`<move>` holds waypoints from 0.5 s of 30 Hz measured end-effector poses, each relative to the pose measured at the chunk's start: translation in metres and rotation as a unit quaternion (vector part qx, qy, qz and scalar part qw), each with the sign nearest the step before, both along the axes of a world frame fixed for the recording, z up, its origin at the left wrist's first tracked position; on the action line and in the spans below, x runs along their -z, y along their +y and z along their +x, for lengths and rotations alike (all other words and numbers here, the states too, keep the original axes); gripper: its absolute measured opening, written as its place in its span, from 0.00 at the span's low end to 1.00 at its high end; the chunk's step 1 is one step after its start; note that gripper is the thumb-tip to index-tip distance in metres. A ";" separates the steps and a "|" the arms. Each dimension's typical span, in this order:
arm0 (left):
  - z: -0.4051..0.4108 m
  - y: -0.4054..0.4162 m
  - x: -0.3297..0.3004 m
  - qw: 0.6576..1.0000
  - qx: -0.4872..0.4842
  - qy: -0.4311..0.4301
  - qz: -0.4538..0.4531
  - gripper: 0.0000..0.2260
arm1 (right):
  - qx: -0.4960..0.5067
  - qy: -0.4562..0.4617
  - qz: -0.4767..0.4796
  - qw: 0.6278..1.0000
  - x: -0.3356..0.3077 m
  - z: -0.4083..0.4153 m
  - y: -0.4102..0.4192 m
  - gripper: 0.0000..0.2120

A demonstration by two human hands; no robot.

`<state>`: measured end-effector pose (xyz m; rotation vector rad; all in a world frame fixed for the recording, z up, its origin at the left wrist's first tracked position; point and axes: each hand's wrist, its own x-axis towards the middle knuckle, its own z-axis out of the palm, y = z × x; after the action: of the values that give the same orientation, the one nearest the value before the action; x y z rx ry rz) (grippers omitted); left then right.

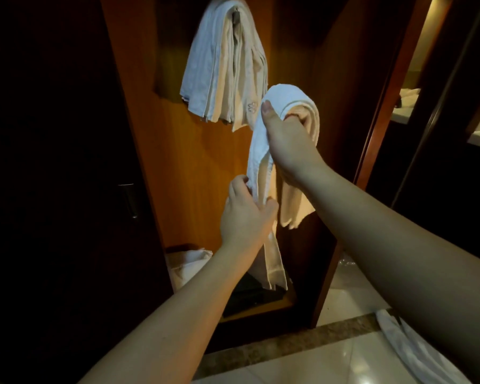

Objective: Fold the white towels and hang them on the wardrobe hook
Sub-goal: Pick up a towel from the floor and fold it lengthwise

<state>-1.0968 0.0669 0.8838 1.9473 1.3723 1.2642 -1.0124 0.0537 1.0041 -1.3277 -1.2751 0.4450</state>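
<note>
Two bare forearms reach in from the lower edge, the nearest things in view. At the end of the right one, the right hand (281,139) is raised, its thumb pressed flat on the front of a folded white towel (263,151) and its fingers (295,117) curled under the fold, so the towel drapes over them and hangs down on both sides. Lower down, the left hand (247,214) pinches the front hanging length of the same towel between thumb and curled fingers; the towel's end trails on below that grip.

Above and to the left of the right hand's fingers, a bundle of folded white towels (222,67) already hangs from the wardrobe hook (236,16), against the lit wooden back panel (183,151) of the wardrobe. Well below the left hand, on the wardrobe floor, lies crumpled white cloth (189,263) beside a dark flat object that I cannot make out. Left of both hands is a dark door with a metal handle (130,200). Near the right forearm, at the bottom right, more white fabric (408,347) lies on the glossy tiled floor (344,356).
</note>
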 end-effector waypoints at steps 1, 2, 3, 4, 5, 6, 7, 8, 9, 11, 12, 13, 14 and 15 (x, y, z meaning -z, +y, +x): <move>-0.001 0.005 0.001 1.000 -0.005 -0.011 0.003 0.23 | 0.000 -0.005 0.005 1.000 -0.002 0.001 0.000 0.33; -0.002 0.010 0.005 1.000 -0.012 -0.018 -0.002 0.21 | 0.010 -0.010 0.007 1.000 -0.005 0.004 0.001 0.33; -0.004 0.016 0.009 0.999 -0.016 -0.024 -0.014 0.21 | 0.017 -0.007 0.005 1.000 -0.007 0.007 0.001 0.33; -0.006 0.022 0.015 0.999 -0.018 -0.022 -0.031 0.20 | 0.022 0.004 0.002 1.000 -0.009 0.011 0.003 0.33; -0.010 0.027 0.021 0.999 -0.020 -0.009 -0.043 0.17 | 0.023 0.020 0.003 1.000 -0.010 0.015 0.005 0.34; -0.015 0.033 0.027 0.998 -0.026 0.015 -0.047 0.12 | 0.028 0.028 0.005 0.999 -0.009 0.021 0.010 0.35; -0.022 0.039 0.033 0.997 -0.037 0.049 -0.047 0.07 | 0.034 0.031 0.009 0.999 -0.007 0.029 0.014 0.36; -0.031 0.047 0.039 0.994 -0.052 0.086 -0.041 0.05 | 0.041 0.035 0.015 0.998 -0.004 0.038 0.020 0.39; -0.040 0.054 0.045 0.989 -0.071 0.124 -0.035 0.04 | 0.059 0.050 0.016 0.997 -0.003 0.045 0.023 0.42; -0.059 0.065 0.056 0.977 -0.108 0.178 -0.038 0.05 | 0.088 0.083 0.002 0.993 0.001 0.057 0.024 0.42; -0.068 0.068 0.059 0.975 -0.119 0.182 -0.049 0.07 | 0.097 0.097 -0.006 0.991 0.005 0.063 0.026 0.36; -0.077 0.070 0.060 0.976 -0.124 0.168 -0.060 0.07 | 0.102 0.108 -0.015 0.989 0.010 0.068 0.027 0.30; -0.085 0.071 0.062 0.977 -0.128 0.157 -0.065 0.08 | 0.110 0.119 -0.023 0.986 0.017 0.075 0.031 0.25; -0.094 0.070 0.061 0.977 -0.130 0.157 -0.065 0.07 | 0.117 0.132 -0.030 0.984 0.026 0.081 0.033 0.22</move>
<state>-1.1905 0.1373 0.8232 1.9846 1.8682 0.9693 -0.9318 0.0867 0.9782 -1.3985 -0.8804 0.4794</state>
